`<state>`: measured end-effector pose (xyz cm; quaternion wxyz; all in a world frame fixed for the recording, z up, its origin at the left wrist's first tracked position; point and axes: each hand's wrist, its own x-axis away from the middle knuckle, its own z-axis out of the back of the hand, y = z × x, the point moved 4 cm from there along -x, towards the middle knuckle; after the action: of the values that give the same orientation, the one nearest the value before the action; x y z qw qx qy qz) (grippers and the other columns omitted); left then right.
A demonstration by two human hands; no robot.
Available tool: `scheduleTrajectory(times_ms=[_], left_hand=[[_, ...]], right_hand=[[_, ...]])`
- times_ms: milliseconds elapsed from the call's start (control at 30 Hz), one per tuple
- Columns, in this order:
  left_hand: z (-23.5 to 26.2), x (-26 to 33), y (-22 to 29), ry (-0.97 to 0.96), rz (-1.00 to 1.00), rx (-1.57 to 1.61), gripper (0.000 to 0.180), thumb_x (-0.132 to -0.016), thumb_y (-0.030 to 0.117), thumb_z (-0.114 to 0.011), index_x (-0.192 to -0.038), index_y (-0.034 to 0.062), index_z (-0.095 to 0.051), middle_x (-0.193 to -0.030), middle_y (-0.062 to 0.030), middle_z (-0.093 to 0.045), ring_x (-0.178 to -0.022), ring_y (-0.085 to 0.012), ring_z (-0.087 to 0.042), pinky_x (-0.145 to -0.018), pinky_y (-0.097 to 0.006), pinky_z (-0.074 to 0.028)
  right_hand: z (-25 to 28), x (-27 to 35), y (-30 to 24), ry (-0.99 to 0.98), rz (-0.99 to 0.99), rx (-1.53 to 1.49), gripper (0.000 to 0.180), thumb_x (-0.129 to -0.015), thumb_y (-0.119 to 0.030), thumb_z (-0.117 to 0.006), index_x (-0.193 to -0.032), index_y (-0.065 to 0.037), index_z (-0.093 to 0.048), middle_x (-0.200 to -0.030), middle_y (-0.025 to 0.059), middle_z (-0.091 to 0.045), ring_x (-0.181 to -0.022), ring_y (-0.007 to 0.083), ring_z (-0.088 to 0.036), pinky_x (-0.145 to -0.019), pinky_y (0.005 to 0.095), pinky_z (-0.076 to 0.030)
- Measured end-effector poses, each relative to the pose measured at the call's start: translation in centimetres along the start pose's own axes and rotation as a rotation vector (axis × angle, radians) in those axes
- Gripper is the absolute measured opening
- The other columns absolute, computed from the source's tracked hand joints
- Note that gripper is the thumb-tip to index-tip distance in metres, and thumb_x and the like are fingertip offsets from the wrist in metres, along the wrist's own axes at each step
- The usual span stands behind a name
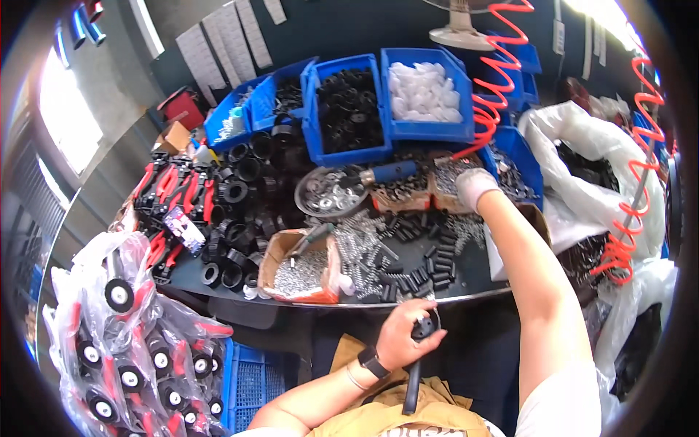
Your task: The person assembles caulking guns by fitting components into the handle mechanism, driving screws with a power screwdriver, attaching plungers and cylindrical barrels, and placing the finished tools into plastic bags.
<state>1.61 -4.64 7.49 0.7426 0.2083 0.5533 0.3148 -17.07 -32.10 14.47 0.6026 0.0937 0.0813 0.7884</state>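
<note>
My left hand [408, 336], with a dark watch on its wrist, is closed around a black plastic part [412, 390] with a round head and a long, tube-like stem pointing down toward my lap. It is just off the front edge of the table. My right hand [477, 188], in what looks like a white glove, reaches far across the table to a small cardboard box [449, 175] of small metal parts. Its fingers are hidden there, and whether they grip anything does not show. Black cylindrical pieces [415, 279] and shiny small hardware [360, 244] lie loose between the hands.
Blue bins [429, 130] of white and black parts line the back. A blue-handled power tool [389, 172] rests by a metal bowl [331, 211]. Red coiled hoses [502, 62] hang at right. Bagged wheeled parts [131, 379] fill the lower left.
</note>
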Motion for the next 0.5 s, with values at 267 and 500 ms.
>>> scheduleTrajectory(times_ms=[267, 500], left_hand=[[8.9, -17.1, 1.3, 0.128, -0.269, -0.194, 0.026, -0.081, 0.009, -0.076, -0.104, 0.0059, -0.064, -0.109, -0.013, -0.061, -0.109, -0.0338, -0.056, -0.097, -0.045, -0.043], [3.3, -36.9, -6.2, -0.103, -0.479, -0.669, 0.017, -0.089, 0.017, -0.063, -0.102, 0.0116, -0.073, -0.095, -0.0133, -0.069, -0.096, -0.0346, -0.063, -0.085, -0.045, -0.051]], right_hand=[[5.5, 5.0, -1.9, 0.493, 0.162, -0.096, 0.013, -0.085, -0.009, -0.063, -0.093, -0.001, -0.069, -0.093, 0.0157, -0.072, -0.09, 0.032, -0.072, -0.082, 0.0427, -0.058], [6.6, 23.2, -10.3, 0.239, 0.895, -0.917, 0.019, -0.084, -0.015, -0.064, -0.102, -0.009, -0.064, -0.1, 0.0086, -0.067, -0.087, 0.0297, -0.068, -0.075, 0.038, -0.057]])
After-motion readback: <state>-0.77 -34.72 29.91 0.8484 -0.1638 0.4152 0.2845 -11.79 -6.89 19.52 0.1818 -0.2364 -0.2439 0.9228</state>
